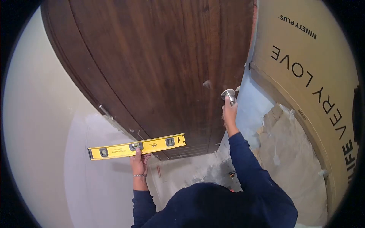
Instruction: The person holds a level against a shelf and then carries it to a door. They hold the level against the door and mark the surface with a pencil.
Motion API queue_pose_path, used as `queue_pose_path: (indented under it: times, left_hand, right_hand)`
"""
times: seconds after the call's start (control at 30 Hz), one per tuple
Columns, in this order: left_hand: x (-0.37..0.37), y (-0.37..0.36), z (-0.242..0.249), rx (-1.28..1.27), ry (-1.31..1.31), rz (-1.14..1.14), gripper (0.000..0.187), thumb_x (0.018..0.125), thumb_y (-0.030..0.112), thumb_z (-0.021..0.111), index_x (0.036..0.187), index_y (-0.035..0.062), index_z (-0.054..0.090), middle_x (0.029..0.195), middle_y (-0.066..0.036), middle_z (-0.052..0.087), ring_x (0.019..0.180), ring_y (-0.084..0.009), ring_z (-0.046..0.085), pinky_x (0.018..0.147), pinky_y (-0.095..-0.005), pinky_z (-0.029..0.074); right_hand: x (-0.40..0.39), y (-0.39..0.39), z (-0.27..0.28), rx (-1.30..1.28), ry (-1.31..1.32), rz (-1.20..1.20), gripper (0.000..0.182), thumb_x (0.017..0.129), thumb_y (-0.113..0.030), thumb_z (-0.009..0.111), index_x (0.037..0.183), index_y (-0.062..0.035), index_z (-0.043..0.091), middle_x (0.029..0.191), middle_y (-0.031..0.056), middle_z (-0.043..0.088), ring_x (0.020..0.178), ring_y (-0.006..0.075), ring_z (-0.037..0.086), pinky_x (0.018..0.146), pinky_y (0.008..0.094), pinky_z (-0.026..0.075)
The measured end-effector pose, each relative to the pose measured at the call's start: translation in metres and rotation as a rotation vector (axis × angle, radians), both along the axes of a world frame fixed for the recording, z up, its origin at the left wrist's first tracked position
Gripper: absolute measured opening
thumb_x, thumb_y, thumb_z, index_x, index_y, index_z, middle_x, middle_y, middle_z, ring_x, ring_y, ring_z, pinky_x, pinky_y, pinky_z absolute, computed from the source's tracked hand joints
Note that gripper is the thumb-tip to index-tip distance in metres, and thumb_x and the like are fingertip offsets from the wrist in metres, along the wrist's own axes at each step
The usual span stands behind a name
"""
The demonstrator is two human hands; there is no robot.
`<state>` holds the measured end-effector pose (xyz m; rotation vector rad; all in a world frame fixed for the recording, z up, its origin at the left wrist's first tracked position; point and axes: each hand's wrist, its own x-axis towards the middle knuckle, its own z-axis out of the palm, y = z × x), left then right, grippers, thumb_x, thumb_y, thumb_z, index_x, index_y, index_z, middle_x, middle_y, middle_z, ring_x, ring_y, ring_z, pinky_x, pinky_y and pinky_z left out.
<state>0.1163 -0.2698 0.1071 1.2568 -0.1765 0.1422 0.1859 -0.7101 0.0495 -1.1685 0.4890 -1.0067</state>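
A yellow spirit level (123, 149) is held near its middle by my left hand (139, 163), its long side close to horizontal in the view. The thumb lies over the central vial, and the fingers go behind the level. My right hand (230, 114) is closed around a silver door knob (228, 93) with a round plate, fixed near the edge of a dark brown wooden door (159, 72). Part of the knob is hidden by the fingers. The door stands ajar, with a gap on its right side.
Pale wall (45, 125) runs along the left. Large printed cardboard (304, 68) stands at the right, with brown paper sheeting (289, 152) below it. Dusty floor (178, 171) with small items shows under the door.
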Motion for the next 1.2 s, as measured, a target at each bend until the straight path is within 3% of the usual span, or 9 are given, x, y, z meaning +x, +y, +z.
queue_pose_path:
  times: [0.13,0.2,0.3,0.53,0.63,0.7,0.83,0.93,1.2]
  left_hand:
    - [-0.004,0.005,-0.006,-0.037,-0.002,-0.041,0.035,0.093,0.031,0.06,0.114,0.0052,0.049,0.095,-0.011,0.065,0.07,-0.0186,0.065,0.064,-0.0301,0.057]
    - [-0.01,-0.002,-0.001,-0.05,-0.002,-0.049,0.036,0.093,0.031,0.06,0.116,0.0055,0.049,0.095,-0.011,0.065,0.07,-0.0187,0.065,0.064,-0.0303,0.057]
    - [-0.013,-0.006,0.003,-0.052,0.007,-0.062,0.033,0.095,0.028,0.057,0.117,0.0051,0.047,0.094,-0.01,0.064,0.07,-0.0177,0.066,0.064,-0.0283,0.057]
    - [0.004,-0.014,0.0,-0.085,0.005,-0.013,0.034,0.094,0.029,0.059,0.116,0.0051,0.049,0.096,-0.01,0.064,0.073,-0.0183,0.065,0.067,-0.0303,0.056]
    - [-0.004,-0.019,-0.002,-0.108,0.018,0.0,0.035,0.094,0.031,0.06,0.116,0.0055,0.049,0.095,-0.01,0.064,0.073,-0.0186,0.064,0.068,-0.0307,0.056]
    - [-0.01,-0.026,0.006,-0.107,0.014,0.018,0.034,0.094,0.031,0.059,0.113,0.0047,0.051,0.093,-0.01,0.064,0.074,-0.0182,0.064,0.069,-0.0301,0.055]
    - [-0.001,-0.023,0.006,-0.14,0.012,-0.022,0.033,0.094,0.032,0.059,0.112,0.005,0.053,0.094,-0.009,0.065,0.075,-0.0182,0.064,0.069,-0.0305,0.055]
    - [-0.005,-0.021,0.008,-0.164,0.02,-0.044,0.034,0.094,0.033,0.059,0.112,0.0048,0.052,0.094,-0.01,0.065,0.076,-0.0187,0.064,0.07,-0.0312,0.055]
    - [0.02,0.013,0.006,-0.146,0.054,-0.096,0.035,0.095,0.029,0.057,0.118,0.0032,0.05,0.102,-0.012,0.064,0.08,-0.0211,0.066,0.072,-0.0318,0.057]
  right_hand:
    - [0.004,-0.002,0.011,0.005,0.229,-0.195,0.076,0.088,-0.046,0.058,0.124,0.0179,0.04,0.117,0.03,0.054,0.108,0.0357,0.055,0.091,0.0389,0.043]
    - [0.067,-0.04,-0.031,-0.05,0.188,-0.441,0.047,0.088,-0.049,0.056,0.1,-0.003,0.052,0.062,0.0019,0.05,0.043,0.0127,0.045,0.038,0.0314,0.035]
    - [0.039,-0.038,0.005,0.193,0.165,-0.012,0.048,0.087,-0.049,0.057,0.098,-0.003,0.052,0.057,-0.0006,0.041,0.039,0.012,0.039,0.035,0.0294,0.028]
    - [0.08,-0.062,0.01,0.136,0.208,-0.056,0.051,0.086,-0.049,0.058,0.1,0.0003,0.05,0.058,0.001,0.044,0.037,0.0134,0.039,0.034,0.0309,0.027]
    - [0.039,-0.036,0.057,0.312,0.247,0.164,0.074,0.085,-0.043,0.061,0.124,0.0169,0.042,0.12,0.0293,0.054,0.108,0.0339,0.057,0.091,0.0362,0.044]
    - [0.056,-0.036,0.038,0.174,0.176,-0.023,0.074,0.085,-0.042,0.061,0.124,0.0176,0.041,0.123,0.0308,0.053,0.117,0.0353,0.052,0.097,0.0361,0.041]
    - [0.075,-0.042,0.015,0.16,0.238,-0.078,0.071,0.081,-0.046,0.061,0.12,0.0112,0.046,0.096,0.0199,0.061,0.075,0.0261,0.062,0.05,0.039,0.047]
    - [0.064,-0.026,0.02,0.079,0.116,-0.068,0.073,0.085,-0.04,0.06,0.125,0.0181,0.041,0.122,0.0314,0.053,0.115,0.0376,0.054,0.096,0.0366,0.042]
    - [0.075,-0.039,0.041,0.251,0.189,-0.06,0.071,0.085,-0.041,0.059,0.121,0.0186,0.047,0.123,0.0311,0.054,0.114,0.0365,0.055,0.093,0.0378,0.043]
